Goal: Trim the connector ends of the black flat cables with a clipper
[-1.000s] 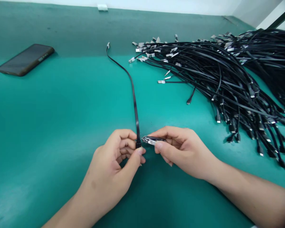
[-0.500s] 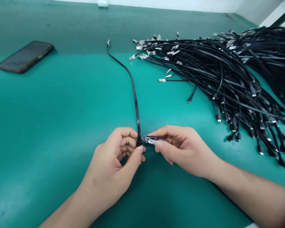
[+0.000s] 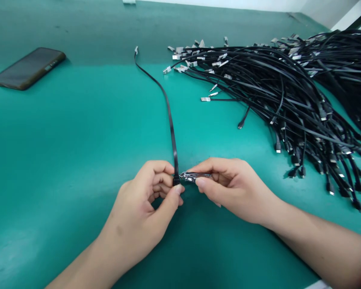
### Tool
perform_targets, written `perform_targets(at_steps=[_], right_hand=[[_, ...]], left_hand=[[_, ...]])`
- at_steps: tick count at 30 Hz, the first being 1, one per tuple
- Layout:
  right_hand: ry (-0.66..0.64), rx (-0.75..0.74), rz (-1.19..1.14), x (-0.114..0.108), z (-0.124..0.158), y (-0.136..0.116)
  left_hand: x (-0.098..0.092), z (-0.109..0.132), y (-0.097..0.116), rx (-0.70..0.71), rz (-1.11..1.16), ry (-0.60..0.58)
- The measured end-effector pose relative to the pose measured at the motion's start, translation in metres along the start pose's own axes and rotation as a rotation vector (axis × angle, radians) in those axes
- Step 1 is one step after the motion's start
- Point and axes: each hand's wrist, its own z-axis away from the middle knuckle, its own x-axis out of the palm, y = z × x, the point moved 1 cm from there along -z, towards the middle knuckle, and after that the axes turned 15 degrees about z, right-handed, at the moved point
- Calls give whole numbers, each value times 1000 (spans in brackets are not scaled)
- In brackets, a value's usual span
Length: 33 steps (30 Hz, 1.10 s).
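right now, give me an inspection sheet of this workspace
surface: teal green table, matte, with faint marks near the back.
job's things: single flat black cable running away from the person; small shiny metal clipper, tip at the cable's near plug.
clutter: dark rectangular phone lying flat, far left.
grippers: left hand pinches the cable's plug end; right hand holds the clipper.
cables: large heap of black cables with metal connectors, right side.
surroundings: white wall behind the table.
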Motion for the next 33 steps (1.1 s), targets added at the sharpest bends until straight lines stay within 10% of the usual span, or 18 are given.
perform_targets(at_steps=[33], right_hand=[[7, 66, -51, -1, -2, 12]], left_hand=[[-1, -6, 7, -103, 187, 54]])
